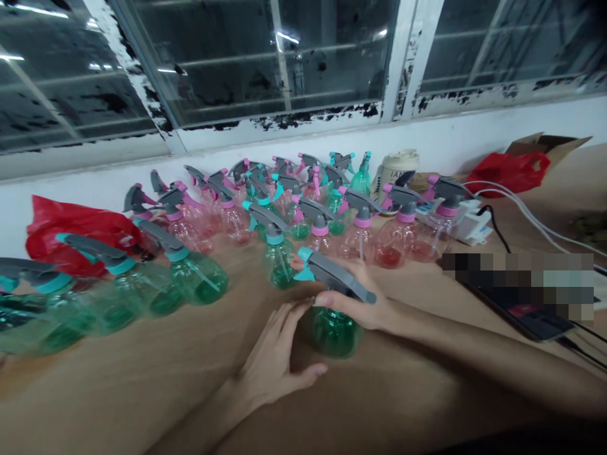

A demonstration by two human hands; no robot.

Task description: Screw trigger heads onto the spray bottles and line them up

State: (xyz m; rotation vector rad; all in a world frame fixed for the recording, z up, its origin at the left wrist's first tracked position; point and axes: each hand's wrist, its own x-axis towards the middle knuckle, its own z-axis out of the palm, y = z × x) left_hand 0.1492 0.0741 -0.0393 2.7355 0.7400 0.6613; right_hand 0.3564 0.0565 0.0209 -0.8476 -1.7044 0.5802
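Observation:
A green spray bottle [336, 332] with a grey and turquoise trigger head stands on the table in front of me. My right hand [363, 300] is wrapped round its neck, just under the head, with the thumb on the near side. To the left of the bottle is my left hand [279, 354], its fingers stretched out and thumb apart. Its fingertips reach the bottle's upper side; whether they touch it I cannot tell. Right behind, another green spray bottle [279, 262] stands upright, partly hidden by my right hand's bottle.
Green spray bottles [199, 278] line the left; pink ones [391, 243] stand in rows behind. Red plastic bags [80, 234] lie at left and far right. A phone [521, 309] with cables lies right, near a white power strip [474, 224]. A paper cup [398, 174] stands by the wall.

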